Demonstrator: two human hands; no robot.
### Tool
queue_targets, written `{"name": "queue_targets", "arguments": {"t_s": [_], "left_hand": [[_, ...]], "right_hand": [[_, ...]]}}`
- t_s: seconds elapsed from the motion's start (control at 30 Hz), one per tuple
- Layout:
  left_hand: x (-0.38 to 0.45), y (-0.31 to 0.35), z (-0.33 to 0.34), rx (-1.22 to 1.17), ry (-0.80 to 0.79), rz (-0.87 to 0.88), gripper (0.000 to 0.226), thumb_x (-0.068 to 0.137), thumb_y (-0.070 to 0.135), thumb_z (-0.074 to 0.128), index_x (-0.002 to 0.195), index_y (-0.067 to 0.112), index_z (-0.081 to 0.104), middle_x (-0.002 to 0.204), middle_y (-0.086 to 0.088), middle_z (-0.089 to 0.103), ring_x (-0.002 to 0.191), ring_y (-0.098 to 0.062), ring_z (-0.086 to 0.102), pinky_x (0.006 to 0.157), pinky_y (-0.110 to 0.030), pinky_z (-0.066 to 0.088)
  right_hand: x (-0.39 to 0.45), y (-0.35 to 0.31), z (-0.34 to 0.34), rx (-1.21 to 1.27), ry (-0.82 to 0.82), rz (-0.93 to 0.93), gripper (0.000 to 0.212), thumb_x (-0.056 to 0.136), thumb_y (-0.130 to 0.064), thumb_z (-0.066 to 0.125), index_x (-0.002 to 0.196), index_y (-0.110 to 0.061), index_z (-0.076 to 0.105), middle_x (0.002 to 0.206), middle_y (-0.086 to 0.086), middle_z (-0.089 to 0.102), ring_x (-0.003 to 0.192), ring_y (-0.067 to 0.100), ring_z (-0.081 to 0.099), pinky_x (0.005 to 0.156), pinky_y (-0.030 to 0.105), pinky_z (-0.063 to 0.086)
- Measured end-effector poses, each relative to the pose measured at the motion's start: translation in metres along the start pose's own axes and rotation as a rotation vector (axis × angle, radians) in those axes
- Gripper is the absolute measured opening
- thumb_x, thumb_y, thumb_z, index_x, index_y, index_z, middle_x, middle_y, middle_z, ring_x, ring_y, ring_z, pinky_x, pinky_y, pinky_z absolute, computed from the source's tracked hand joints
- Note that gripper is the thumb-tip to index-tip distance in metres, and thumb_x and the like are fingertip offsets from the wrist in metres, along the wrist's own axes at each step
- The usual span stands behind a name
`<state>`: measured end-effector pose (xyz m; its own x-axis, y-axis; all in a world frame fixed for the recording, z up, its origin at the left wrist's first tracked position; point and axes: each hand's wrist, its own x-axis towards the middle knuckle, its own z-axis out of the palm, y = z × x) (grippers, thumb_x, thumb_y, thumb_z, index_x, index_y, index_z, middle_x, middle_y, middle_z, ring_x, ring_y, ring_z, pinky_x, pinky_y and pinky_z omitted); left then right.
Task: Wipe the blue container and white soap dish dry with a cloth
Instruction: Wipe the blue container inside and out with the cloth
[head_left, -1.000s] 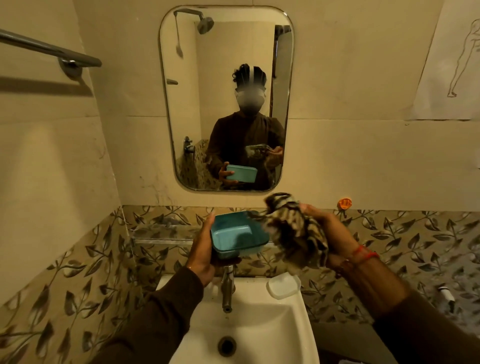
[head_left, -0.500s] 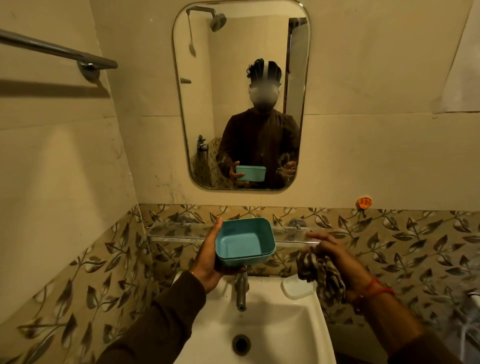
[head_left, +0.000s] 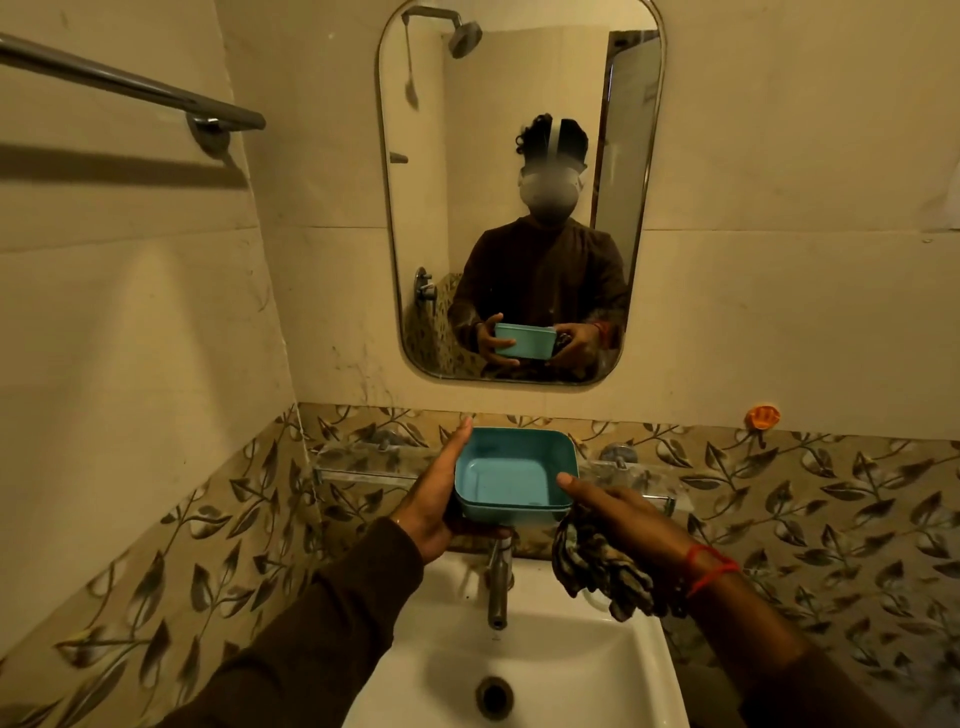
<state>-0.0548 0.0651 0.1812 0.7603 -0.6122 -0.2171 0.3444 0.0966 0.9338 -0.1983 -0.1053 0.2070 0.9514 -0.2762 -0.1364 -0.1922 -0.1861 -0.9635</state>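
Observation:
The blue container (head_left: 511, 478), a rectangular tub with its opening facing me, is held above the tap. My left hand (head_left: 436, 499) grips its left side and underside. My right hand (head_left: 618, 514) holds a patterned cloth (head_left: 597, 571) bunched under the palm, and its thumb rests against the container's right rim. The cloth hangs down beside the container, not inside it. The white soap dish on the sink's back right corner is hidden behind the cloth and my right hand.
A white sink (head_left: 545, 665) with a steel tap (head_left: 497, 582) lies right below my hands. A glass shelf (head_left: 358, 462) runs along the leaf-patterned tiles behind. A mirror (head_left: 519, 104) hangs above, a towel rail (head_left: 130, 85) at the upper left, an orange hook (head_left: 763, 415) at the right.
My right hand pulled the cloth out of the container, dropped low to the right, then came back up against the container's right side. The container stayed in my left hand.

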Motion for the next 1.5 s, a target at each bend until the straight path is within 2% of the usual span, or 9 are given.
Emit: {"name": "queue_targets", "arguments": {"t_s": [0.17,0.37,0.53,0.63,0.73,0.87,1.1,1.37,1.5], "left_hand": [[0.005,0.010,0.004,0.078,0.079,0.065,0.071,0.078,0.083,0.047,0.120,0.031,0.069,0.105,-0.011,0.077,0.084,-0.028,0.074,0.055,-0.037,0.057],[0.015,0.016,0.012,0.061,0.243,0.191,0.057,0.085,0.072,0.055,0.117,0.025,0.062,0.109,-0.011,0.073,0.094,-0.031,0.071,0.062,-0.045,0.062],[0.028,0.017,0.011,0.405,0.448,0.507,0.046,0.089,0.065,0.052,0.095,0.021,0.067,0.090,-0.004,0.073,0.079,-0.018,0.072,0.058,-0.042,0.063],[0.034,0.015,0.000,0.572,0.360,0.557,0.053,0.085,0.074,0.044,0.103,0.030,0.068,0.096,0.000,0.076,0.085,-0.015,0.073,0.069,-0.044,0.064],[0.044,0.012,-0.016,0.605,0.197,0.530,0.102,0.067,0.096,0.042,0.146,0.031,0.046,0.137,0.003,0.060,0.120,-0.015,0.061,0.097,-0.048,0.056],[0.057,0.014,-0.039,0.710,-0.015,0.476,0.125,0.060,0.071,0.082,0.157,0.035,0.012,0.141,0.017,0.049,0.127,-0.003,0.054,0.106,-0.032,0.049],[0.087,0.030,-0.070,0.771,-0.034,0.506,0.106,0.073,0.020,0.089,0.156,0.024,0.023,0.141,0.013,0.052,0.125,0.009,0.052,0.105,-0.023,0.048],[0.126,0.018,-0.086,0.724,-0.025,0.390,0.107,0.077,0.007,0.084,0.158,0.015,0.014,0.143,0.007,0.048,0.133,-0.013,0.048,0.092,-0.007,0.046],[0.139,0.010,-0.088,0.749,-0.032,0.363,0.110,0.079,0.009,0.083,0.159,0.013,0.007,0.152,-0.005,0.042,0.137,-0.015,0.043,0.102,-0.017,0.042]], "right_hand": [[0.017,0.006,-0.003,0.107,0.020,-0.032,0.050,0.083,-0.061,0.055,0.114,-0.024,0.067,0.110,-0.005,0.073,0.105,0.011,0.066,0.081,0.025,0.050],[0.031,0.009,-0.006,0.175,0.037,-0.054,0.032,0.088,-0.053,0.054,0.101,-0.027,0.068,0.100,-0.007,0.073,0.087,-0.001,0.067,0.064,0.012,0.048],[0.046,0.008,-0.012,0.225,0.060,-0.049,0.026,0.091,-0.047,0.053,0.096,-0.027,0.068,0.081,-0.018,0.073,0.070,-0.013,0.066,0.056,0.007,0.046],[0.057,0.007,-0.012,0.219,0.093,-0.058,0.022,0.092,-0.045,0.053,0.089,-0.028,0.067,0.070,-0.023,0.070,0.064,-0.015,0.064,0.059,0.008,0.042],[0.070,0.006,-0.005,0.219,0.120,-0.038,0.032,0.085,-0.055,0.059,0.095,-0.026,0.069,0.091,-0.013,0.072,0.089,-0.002,0.063,0.072,0.017,0.044],[0.089,0.006,0.005,0.202,0.098,-0.007,0.042,0.082,-0.064,0.057,0.102,-0.029,0.068,0.102,-0.010,0.068,0.097,0.003,0.059,0.081,0.023,0.043],[0.123,-0.002,0.023,0.209,0.088,0.028,0.040,0.082,-0.063,0.058,0.104,-0.031,0.067,0.096,-0.011,0.066,0.087,-0.001,0.057,0.070,0.018,0.043],[0.156,-0.010,0.034,0.194,0.176,0.063,0.030,0.094,-0.034,0.057,0.105,-0.008,0.067,0.082,0.000,0.065,0.068,0.007,0.056,0.044,0.008,0.044],[0.158,-0.007,0.033,0.178,0.179,0.092,0.028,0.095,-0.027,0.057,0.108,-0.004,0.064,0.084,0.004,0.064,0.066,0.009,0.056,0.040,0.008,0.043]]}}
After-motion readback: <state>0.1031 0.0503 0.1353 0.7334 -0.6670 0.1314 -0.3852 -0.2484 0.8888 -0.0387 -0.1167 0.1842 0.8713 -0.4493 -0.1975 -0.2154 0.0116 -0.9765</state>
